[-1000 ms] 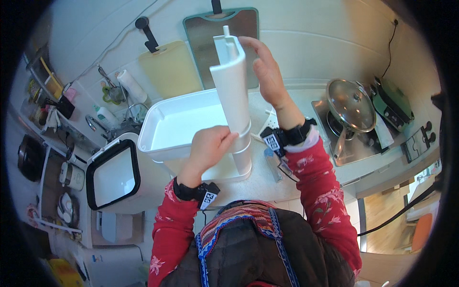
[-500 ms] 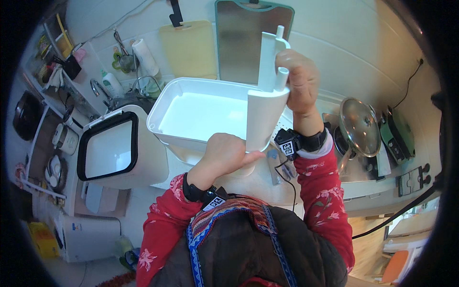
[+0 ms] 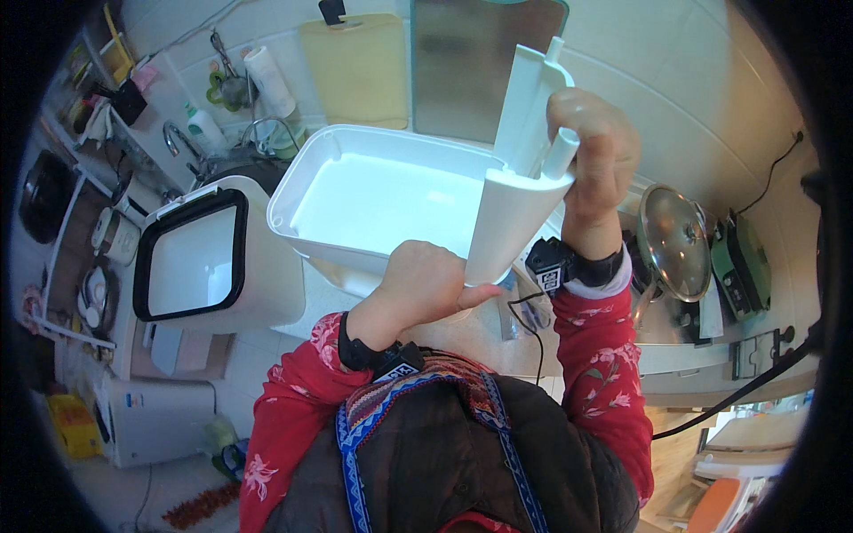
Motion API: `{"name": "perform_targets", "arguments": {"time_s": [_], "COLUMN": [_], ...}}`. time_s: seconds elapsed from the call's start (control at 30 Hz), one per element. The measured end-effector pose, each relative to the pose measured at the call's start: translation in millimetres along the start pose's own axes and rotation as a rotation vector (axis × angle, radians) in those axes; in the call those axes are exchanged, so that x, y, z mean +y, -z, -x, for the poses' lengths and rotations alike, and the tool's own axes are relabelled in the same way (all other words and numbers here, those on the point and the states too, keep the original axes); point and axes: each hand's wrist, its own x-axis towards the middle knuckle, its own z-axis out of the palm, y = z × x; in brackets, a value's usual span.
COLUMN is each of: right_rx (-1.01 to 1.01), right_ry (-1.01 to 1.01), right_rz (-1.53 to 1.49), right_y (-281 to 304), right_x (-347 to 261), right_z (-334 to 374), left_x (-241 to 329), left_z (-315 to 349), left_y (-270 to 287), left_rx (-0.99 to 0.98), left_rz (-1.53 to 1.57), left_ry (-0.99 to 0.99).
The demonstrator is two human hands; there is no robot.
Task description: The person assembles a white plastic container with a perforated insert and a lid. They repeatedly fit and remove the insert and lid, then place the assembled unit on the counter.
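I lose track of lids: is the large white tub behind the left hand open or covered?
Open: no lid spans the white tub, and its inside shows; the held white piece overlaps its right end.

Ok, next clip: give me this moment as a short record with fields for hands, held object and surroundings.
Right hand: closed on the upper part of a white curved plastic piece
Left hand: at the piece's lower end, thumb extended; grip partly hidden
Held object: piece tilted, top leaning right
To the left: white rectangular plastic tub, open; beyond it, white container with black rim
Behind: pale yellow cutting board; grey cutting board with green edge
Right side: round shiny lid; dark green appliance
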Motion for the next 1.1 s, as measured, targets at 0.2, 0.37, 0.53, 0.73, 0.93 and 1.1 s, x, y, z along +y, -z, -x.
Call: {"name": "perform_targets", "arguments": {"time_s": [0.2, 0.37, 0.53, 0.73, 0.93, 1.1], "right_rx": [-0.132, -0.107, -0.064, -0.048, -0.003, -0.209], "right_ry": [0.241, 0.185, 0.282, 0.012, -0.061, 0.098], "right_rz": [0.06, -0.004, 0.051, -0.059, -0.12, 0.221], "right_y": [3, 1, 7, 11, 16, 19], "right_x": [-18, -8, -5, -2, 11, -8], "right_z": [-3, -12, -9, -4, 2, -9], "left_x": [1, 3, 9, 12, 15, 12], "left_z": [2, 2, -2, -5, -11, -8], "left_y": [-5, -3, 1, 9, 5, 2], "left_rx": [0.171, 0.107, 0.074, -0.064, -0.081, 0.087], "left_rz": [0.107, 0.057, 0.04, -0.037, 0.09, 0.227], "left_ry": [-0.043, -0.027, -0.007, 0.043, 0.062, 0.019]}}
